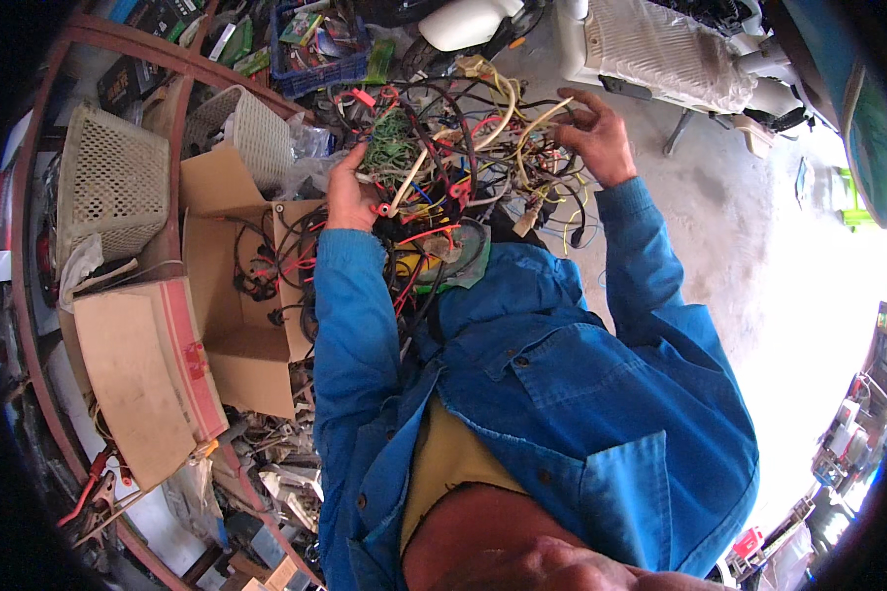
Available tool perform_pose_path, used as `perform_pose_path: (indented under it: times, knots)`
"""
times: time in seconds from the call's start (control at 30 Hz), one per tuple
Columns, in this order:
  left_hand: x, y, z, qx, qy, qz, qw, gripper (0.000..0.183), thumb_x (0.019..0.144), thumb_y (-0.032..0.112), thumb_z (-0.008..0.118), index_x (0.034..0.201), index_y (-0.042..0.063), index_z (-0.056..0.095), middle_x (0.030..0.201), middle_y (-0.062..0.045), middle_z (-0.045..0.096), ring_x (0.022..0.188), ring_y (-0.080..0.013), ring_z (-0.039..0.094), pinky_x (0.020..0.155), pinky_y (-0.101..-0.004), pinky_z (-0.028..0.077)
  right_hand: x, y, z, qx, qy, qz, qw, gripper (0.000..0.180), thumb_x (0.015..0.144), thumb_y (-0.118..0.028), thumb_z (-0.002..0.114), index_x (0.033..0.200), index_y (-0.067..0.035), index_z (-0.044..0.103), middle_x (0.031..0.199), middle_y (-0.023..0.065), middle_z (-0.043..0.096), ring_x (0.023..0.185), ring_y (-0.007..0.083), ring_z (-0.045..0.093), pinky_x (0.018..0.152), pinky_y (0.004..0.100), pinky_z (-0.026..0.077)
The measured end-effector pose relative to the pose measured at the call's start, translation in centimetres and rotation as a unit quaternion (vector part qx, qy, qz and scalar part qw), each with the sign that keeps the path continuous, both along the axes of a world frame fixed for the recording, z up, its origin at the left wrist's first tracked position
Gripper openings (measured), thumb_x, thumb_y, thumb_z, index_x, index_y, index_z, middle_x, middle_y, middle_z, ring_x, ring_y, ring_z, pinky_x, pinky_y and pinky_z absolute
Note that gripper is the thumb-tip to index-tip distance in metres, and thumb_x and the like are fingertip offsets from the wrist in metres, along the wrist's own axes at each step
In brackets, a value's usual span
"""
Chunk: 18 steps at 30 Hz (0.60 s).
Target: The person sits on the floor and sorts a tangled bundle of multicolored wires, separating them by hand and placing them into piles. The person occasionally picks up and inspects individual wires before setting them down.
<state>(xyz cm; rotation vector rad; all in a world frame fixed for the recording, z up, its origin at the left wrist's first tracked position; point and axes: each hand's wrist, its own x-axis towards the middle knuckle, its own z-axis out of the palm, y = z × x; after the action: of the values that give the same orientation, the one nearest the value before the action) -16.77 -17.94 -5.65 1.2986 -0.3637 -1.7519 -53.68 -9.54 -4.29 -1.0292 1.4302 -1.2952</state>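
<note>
A large tangle of electrical wires (pixel 480 151) hangs between my two hands, in black, red, cream, yellow and other colours. My left hand (pixel 350 196) grips its left side, the thumb up beside a clump of thin green wire (pixel 388 151). On the right side, my right hand (pixel 600 140) has hold of the wires near the end of a cream cable (pixel 543 122); part of its grip is hidden. Pale connectors (pixel 526 221) dangle at the bottom of the tangle. More red and black wires lie below my left hand.
An open cardboard box (pixel 247 325) with black and red wires stands at my left. Beside it are a second carton (pixel 140 384), white plastic baskets (pixel 114 177) and a rusty metal rack frame (pixel 179 133). Ahead are a blue crate (pixel 321 70) and a white vehicle with a plastic-covered seat (pixel 658 55).
</note>
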Motion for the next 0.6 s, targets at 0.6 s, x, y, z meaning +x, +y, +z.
perform_pose_path:
  times: [0.6]
  knots:
    - [0.2,-1.4,-2.7,0.021,-0.038,-0.046,0.998,0.028,0.101,0.032,0.065,0.116,0.009,0.069,0.095,-0.007,0.074,0.066,-0.023,0.072,0.049,-0.0396,0.058,-0.8,0.6,-5.8,0.026,0.068,-0.017,0.997,0.058,0.089,-0.013,0.08,0.141,0.002,0.059,0.129,0.0199,0.071,0.112,0.027,0.072,0.097,0.0367,0.059]
